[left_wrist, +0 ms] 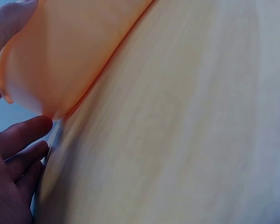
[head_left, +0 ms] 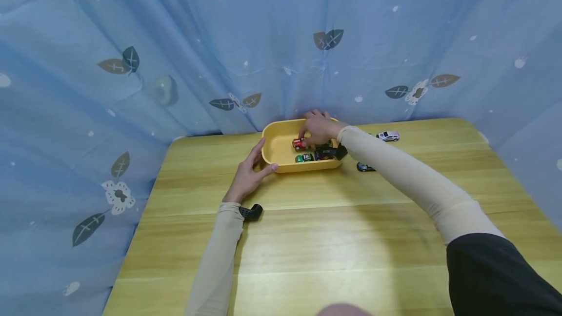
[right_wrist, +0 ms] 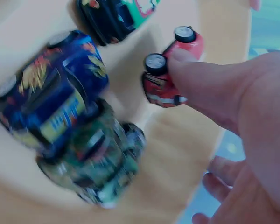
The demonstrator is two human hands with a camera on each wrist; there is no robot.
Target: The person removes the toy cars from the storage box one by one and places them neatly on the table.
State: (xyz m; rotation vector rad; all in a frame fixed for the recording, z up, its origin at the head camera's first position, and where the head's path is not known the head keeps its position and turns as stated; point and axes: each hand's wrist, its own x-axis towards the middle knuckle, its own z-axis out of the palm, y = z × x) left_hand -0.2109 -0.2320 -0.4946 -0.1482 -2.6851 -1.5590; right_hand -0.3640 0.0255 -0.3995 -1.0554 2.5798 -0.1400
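My right hand [head_left: 319, 128] reaches into the yellow bin [head_left: 303, 167] and pinches a small red toy car [head_left: 299, 144]. In the right wrist view the thumb presses on that red car [right_wrist: 170, 70], whose wheels show. Beside it in the bin lie a green car [head_left: 303, 158], a dark blue car [right_wrist: 51, 88] and a camouflage-patterned car [right_wrist: 100, 158]. My left hand [head_left: 247, 175] holds the bin's left end, thumb at the front rim and fingers along the side. The left wrist view shows this hand [left_wrist: 14, 158] with its fingers around the bin's corner [left_wrist: 51, 79].
Right of the bin, a white car [head_left: 388, 136] and a dark car [head_left: 365, 167] stand on the wooden table [head_left: 307, 238], partly behind my right forearm. A blue patterned curtain [head_left: 281, 38] hangs along the table's back edge and left side.
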